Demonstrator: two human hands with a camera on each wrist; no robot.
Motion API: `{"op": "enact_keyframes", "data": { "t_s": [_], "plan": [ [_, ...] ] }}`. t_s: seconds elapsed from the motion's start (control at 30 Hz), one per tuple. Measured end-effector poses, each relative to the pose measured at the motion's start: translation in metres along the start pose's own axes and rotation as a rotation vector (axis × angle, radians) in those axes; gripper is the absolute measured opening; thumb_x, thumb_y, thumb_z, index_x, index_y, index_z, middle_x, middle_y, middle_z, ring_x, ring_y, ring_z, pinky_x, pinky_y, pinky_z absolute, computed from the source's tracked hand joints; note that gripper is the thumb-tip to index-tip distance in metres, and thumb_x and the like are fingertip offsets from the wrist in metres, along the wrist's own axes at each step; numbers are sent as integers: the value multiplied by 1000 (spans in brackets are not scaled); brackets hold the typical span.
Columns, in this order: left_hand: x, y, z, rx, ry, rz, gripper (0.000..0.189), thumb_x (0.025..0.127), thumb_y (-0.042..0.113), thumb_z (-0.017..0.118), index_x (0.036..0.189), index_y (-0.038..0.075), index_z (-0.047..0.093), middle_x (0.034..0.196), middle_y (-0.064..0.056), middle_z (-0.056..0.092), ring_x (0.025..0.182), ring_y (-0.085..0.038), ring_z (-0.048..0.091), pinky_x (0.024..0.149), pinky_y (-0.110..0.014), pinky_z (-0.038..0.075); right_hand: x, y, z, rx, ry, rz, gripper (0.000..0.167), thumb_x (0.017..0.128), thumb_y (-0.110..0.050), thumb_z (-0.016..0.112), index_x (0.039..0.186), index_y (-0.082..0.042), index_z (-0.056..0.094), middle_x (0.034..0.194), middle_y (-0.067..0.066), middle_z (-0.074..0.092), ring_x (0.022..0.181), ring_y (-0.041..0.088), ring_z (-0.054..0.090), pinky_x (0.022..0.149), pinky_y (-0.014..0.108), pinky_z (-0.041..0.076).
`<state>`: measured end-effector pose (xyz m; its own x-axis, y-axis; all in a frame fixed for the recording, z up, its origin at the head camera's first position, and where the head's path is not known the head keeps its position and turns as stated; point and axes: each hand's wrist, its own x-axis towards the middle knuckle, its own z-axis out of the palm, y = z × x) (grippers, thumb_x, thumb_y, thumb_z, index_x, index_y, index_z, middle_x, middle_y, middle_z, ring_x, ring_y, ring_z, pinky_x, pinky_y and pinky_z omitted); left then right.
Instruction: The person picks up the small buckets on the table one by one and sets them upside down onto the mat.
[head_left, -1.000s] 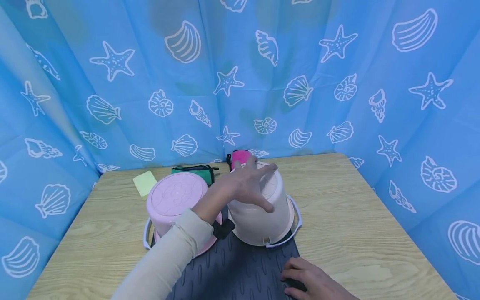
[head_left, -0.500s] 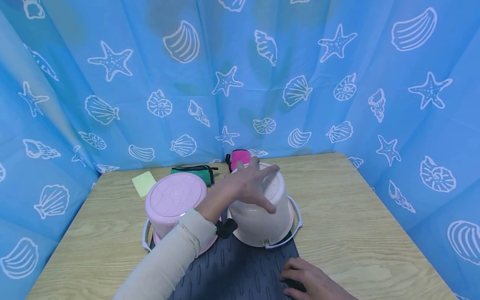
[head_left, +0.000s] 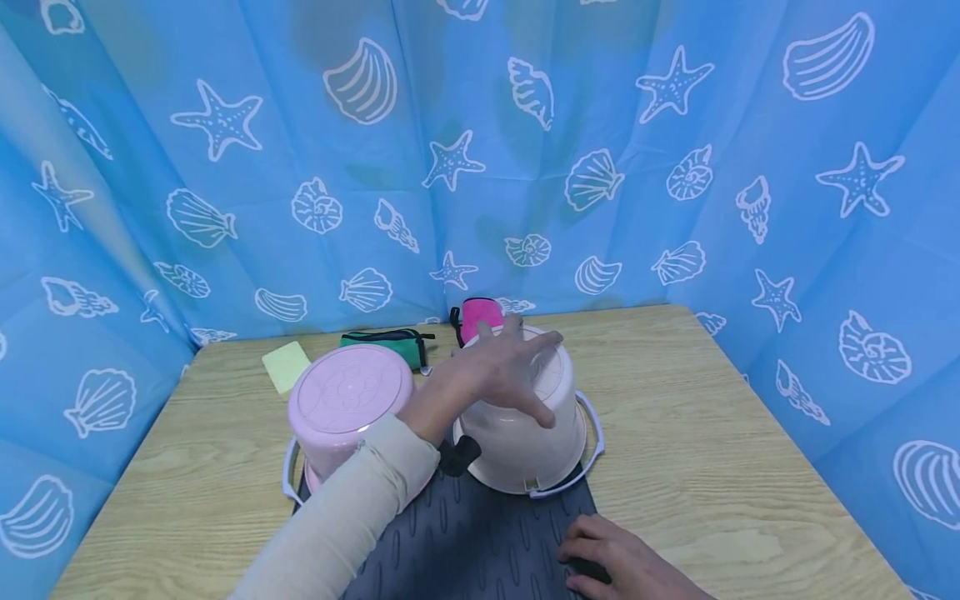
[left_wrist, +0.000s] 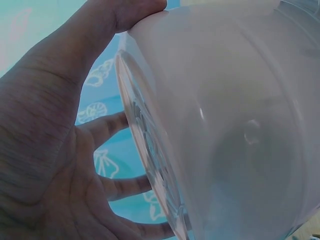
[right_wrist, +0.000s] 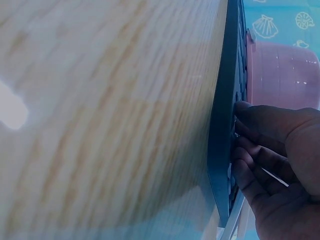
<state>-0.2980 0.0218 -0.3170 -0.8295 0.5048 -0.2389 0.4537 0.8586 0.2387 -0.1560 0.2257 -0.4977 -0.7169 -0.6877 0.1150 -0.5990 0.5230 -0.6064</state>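
Upside down on the dark ridged mat stands a whitish bucket, its pale handle lowered at the right. My left hand spreads over its upturned base. The left wrist view shows the thumb against the bucket wall, several fingertips at the base, and a gap under the palm. To the left, partly behind my left arm, is an upturned pink bucket. My right hand rests by the mat's right edge. Its fingertips touch the mat, loosely bent, with nothing seen held.
Behind the buckets lie a green pouch with a black zip, a pink cylindrical item and a pale yellow square. The wooden table extends on both sides. A blue shell-patterned curtain encloses the back and sides.
My left forearm and hand have shifted slightly to the right over the whitish bucket. The head view has drifted a little. The buckets and my right hand look unmoved.
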Motion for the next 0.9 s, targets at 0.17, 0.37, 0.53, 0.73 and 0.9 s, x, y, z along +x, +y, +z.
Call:
{"op": "enact_keyframes", "data": {
  "t_s": [0.17, 0.37, 0.53, 0.73, 0.9],
  "plan": [
    [2, 2, 1, 4, -8, -2, 104, 69, 62, 81, 156, 46, 26, 164, -11, 12, 144, -50, 15, 94, -69, 42, 0, -1, 0, 4, -5, 4, 13, 94, -23, 72, 106, -17, 73, 102, -14, 55, 86, -1, 50, 68, 20, 49],
    [4, 4, 2, 14, -11, -9, 104, 69, 62, 81, 156, 46, 27, 163, -11, 14, 145, -49, 14, 95, -73, 38, 0, 0, -1, 13, -17, 34, 14, 94, -25, 72, 106, -18, 73, 101, -15, 54, 86, -1, 49, 69, 21, 49],
    [6, 7, 1, 28, -12, -16, 104, 69, 62, 82, 156, 47, 27, 162, -10, 17, 145, -48, 15, 96, -75, 35, 0, 1, -1, 14, -19, 36, 13, 94, -25, 72, 105, -18, 73, 101, -15, 54, 86, -2, 49, 69, 21, 48],
    [7, 8, 1, 42, -15, -18, 104, 68, 63, 82, 155, 47, 28, 161, -9, 19, 145, -47, 16, 95, -74, 37, 0, 1, -1, 14, -12, 15, 13, 95, -24, 71, 106, -17, 73, 102, -15, 55, 87, -2, 49, 69, 21, 48],
    [9, 11, 2, 60, -25, -28, 104, 68, 64, 82, 155, 48, 27, 160, -9, 19, 145, -48, 16, 94, -75, 37, 0, 1, -2, 18, -11, 10, 13, 95, -23, 70, 106, -17, 73, 103, -14, 55, 87, -2, 49, 69, 21, 49]
  ]
}}
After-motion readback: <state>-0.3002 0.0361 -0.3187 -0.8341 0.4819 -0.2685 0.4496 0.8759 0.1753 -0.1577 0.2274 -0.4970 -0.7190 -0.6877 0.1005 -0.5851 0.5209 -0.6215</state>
